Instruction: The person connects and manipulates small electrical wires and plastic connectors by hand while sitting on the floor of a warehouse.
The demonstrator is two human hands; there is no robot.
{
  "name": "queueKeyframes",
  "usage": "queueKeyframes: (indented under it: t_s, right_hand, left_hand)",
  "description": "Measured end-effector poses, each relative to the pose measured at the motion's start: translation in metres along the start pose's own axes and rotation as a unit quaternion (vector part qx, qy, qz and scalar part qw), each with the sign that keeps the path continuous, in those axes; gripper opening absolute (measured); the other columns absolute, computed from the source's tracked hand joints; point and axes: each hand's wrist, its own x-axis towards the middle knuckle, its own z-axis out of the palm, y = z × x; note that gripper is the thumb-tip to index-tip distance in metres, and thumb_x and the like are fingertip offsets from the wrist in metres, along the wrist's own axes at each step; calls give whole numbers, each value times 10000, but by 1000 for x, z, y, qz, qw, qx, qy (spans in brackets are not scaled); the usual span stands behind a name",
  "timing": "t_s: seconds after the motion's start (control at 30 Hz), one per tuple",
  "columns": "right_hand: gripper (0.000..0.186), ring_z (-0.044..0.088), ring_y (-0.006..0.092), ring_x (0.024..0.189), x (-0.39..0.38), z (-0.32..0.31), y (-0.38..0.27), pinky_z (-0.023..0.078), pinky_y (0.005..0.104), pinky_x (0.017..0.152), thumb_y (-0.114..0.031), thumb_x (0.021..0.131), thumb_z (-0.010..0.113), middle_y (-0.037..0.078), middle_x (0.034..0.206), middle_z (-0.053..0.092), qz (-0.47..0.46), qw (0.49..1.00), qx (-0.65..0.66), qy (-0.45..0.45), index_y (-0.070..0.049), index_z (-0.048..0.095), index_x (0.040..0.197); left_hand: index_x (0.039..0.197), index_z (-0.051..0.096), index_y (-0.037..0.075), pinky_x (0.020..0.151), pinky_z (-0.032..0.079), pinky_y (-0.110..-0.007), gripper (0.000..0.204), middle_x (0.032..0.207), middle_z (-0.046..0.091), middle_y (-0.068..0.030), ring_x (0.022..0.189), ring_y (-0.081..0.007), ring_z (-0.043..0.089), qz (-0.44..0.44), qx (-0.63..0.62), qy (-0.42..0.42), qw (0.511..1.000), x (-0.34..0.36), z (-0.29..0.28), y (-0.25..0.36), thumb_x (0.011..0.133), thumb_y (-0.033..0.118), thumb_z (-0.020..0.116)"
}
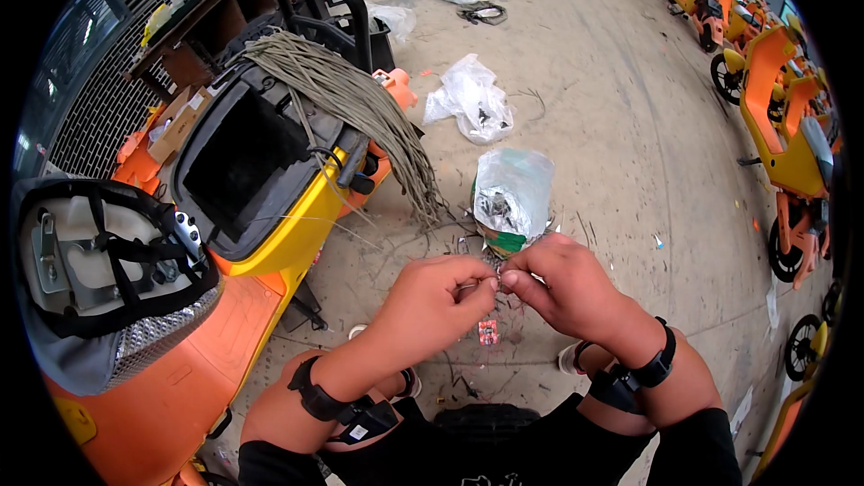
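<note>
While the left hand (443, 301) and right hand (565, 286) pinch something (too covered to identify) near the sack (533, 178), concrete floor (612, 117) surrounds it.

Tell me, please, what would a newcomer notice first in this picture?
Probably the big yellow-orange scooter at left, with a thick bundle of cords draped over it. Then the left hand and right hand, fingertips close together at lower centre, near an open bag. More scooters line the right side.
</note>
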Motion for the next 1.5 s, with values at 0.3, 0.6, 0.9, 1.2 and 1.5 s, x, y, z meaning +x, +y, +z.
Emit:
queueKeyframes:
  t_s: [0.3,0.6,0.9,1.2,1.5]
  right_hand:
    - [349,674,134,703,2,7,1,507,292,651,-262,1056,562,23,726,688,350,858,345,-150,0,676,856]
    - [228,663,293,771,2,13,14,492,346,703,-192,859,791,101,825,689,47,992,96,-72,-91,676,1028]
    - [175,644,237,890,5,7,12,452,369,871,-152,855,755,16,916,668,-167,981,-93,10,-136,675,1010]
    - [116,652,254,921,9,8,16,456,373,871,-164,858,751,27,934,686,-139,990,-34,-20,-123,687,945]
    - [83,679,272,824,6,14,20,514,384,784,-128,885,745,69,853,714,-47,994,81,-63,-55,713,907]
  left_hand:
    - [931,704,98,532,493,-362,106,746,616,-53,618,-259,633,246,348,71,902,-9,8,-5,847,158,724]
    - [950,688,28,562,447,-277,108,776,640,-22,628,-98,581,-33,38,22,999,-8,4,-1,920,130,673]
    - [908,665,21,522,318,-234,136,671,510,49,568,-40,415,-204,-222,-18,953,-1,4,-7,953,132,600]
    - [916,660,32,520,314,-232,133,667,505,44,554,-50,404,-235,-273,-26,932,0,2,-5,948,151,609]
    - [936,670,4,528,438,-328,181,677,633,-76,568,-162,570,-18,28,-5,999,-6,1,-7,915,184,663]
